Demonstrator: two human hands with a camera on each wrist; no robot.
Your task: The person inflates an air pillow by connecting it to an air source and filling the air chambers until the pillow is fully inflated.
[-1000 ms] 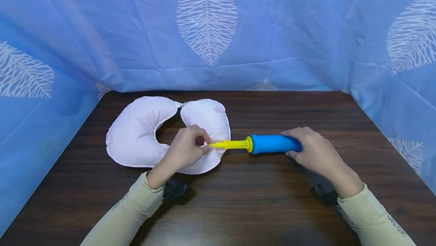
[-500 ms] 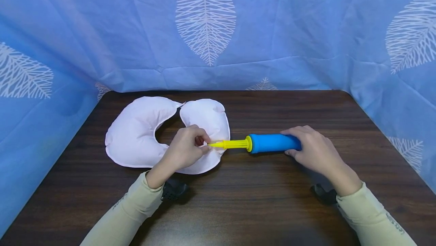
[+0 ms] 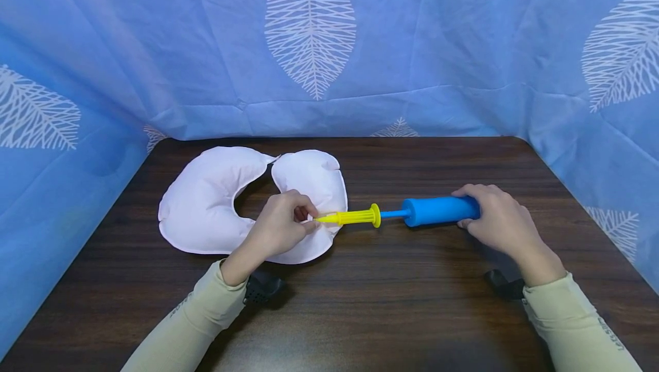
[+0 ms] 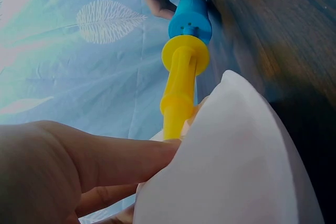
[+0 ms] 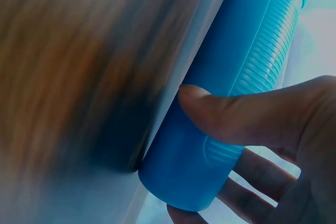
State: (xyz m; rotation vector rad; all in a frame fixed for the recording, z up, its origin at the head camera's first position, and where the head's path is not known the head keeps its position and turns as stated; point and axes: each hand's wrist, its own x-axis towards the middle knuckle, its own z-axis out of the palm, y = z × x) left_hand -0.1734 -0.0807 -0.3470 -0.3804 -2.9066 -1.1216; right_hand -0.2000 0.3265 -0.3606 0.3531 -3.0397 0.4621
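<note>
Head view shows a white neck pillow lying left of centre on the table, its opening toward the top of the frame, in front of a blue leaf-print curtain. At the pillow's right lobe, around mid-frame, the left hand pinches where the tip of a yellow nozzle meets the fabric; that narrow grip seems to take hold of the pillow's valve, though the fingers hide the joint itself. Right of centre, the right hand has its grip wrapped around the far end of a blue barrel, thumb on one side and fingers on the other, as the right wrist view confirms. Between the barrel and the yellow flange a stretch of blue rod is exposed, so the two parts stand apart. Judging from this, the step in hand is inflating the pillow, at the drawn-out part of a pumping stroke; both lobes already look plump, though creases remain along the seams. The next move would call for pressing the barrel leftward in the frame, along the line of the rod, while the left grip keeps the tip seated; a sideways push could work it loose.
</note>
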